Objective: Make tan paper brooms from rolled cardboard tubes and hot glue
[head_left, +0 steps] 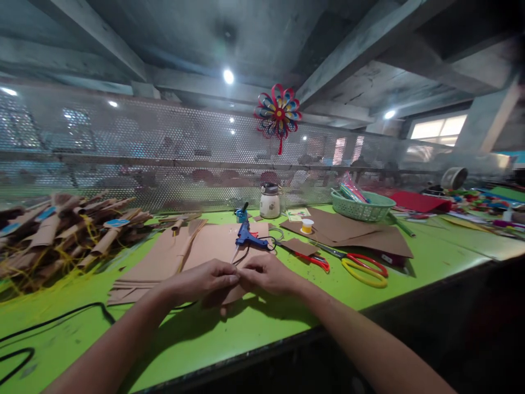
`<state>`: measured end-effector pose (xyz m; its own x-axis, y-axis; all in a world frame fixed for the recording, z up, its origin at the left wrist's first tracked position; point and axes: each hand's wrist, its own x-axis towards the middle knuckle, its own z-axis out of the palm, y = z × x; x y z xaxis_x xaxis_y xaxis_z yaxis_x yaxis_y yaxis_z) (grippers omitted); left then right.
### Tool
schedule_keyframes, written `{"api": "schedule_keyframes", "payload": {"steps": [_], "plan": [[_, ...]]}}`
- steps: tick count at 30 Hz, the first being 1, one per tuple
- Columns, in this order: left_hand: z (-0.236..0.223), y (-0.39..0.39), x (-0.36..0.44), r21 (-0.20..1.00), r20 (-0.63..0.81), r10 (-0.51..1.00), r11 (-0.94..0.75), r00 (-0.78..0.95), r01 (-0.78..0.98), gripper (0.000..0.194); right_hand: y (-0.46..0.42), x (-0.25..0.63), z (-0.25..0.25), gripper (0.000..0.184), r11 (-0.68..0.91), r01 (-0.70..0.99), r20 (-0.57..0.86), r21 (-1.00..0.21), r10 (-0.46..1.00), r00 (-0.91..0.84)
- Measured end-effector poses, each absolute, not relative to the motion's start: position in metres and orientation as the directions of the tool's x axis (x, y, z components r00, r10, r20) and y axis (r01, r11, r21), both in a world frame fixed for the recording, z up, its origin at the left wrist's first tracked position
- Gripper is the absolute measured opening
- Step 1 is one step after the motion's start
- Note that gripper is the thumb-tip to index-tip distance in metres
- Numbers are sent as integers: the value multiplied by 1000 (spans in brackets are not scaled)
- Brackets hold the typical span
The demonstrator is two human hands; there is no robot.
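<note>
My left hand and my right hand meet above the front of the green table, thumbs and fingers pinched together on a piece of brown paper. Part of the paper hangs below the fingers; the rest is hidden by them. Just beyond the hands, a blue glue gun lies on a stack of brown paper sheets, its nozzle pointing back toward my fingers. A thin brown rolled strip rests on the same stack, left of the glue gun.
Red-and-yellow-handled scissors, orange-handled cutters and a yellow-white tub lie to the right. Behind stand a green basket and a jar. Rolled paper bundles are heaped at left; a black cord crosses the table.
</note>
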<state>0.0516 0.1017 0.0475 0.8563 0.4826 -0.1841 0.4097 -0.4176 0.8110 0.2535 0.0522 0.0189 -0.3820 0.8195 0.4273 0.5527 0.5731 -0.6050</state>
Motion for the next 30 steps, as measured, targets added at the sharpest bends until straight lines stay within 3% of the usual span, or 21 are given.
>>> {"api": "schedule_keyframes", "payload": {"steps": [2,8,17,21,26,30], "plan": [[47,102,53,803,-157,491,-442,857,400,53,53,254,14,33,505,563,360,-655,863,-355],[43,101,54,792,-164,485,-454,859,408,44,49,254,14,24,391,459,284,-798,915,-287],[40,99,56,692,-131,504,-570,854,443,41,44,255,14,32,434,459,312,-775,895,-318],[38,97,57,613,13,488,-694,873,378,39,43,259,15,28,475,418,327,-775,866,-377],[35,93,58,730,-94,507,-550,857,406,42,43,263,14,36,497,437,315,-749,849,-425],[38,97,55,783,-78,522,-495,849,376,44,45,266,11,35,438,420,302,-795,886,-353]]}}
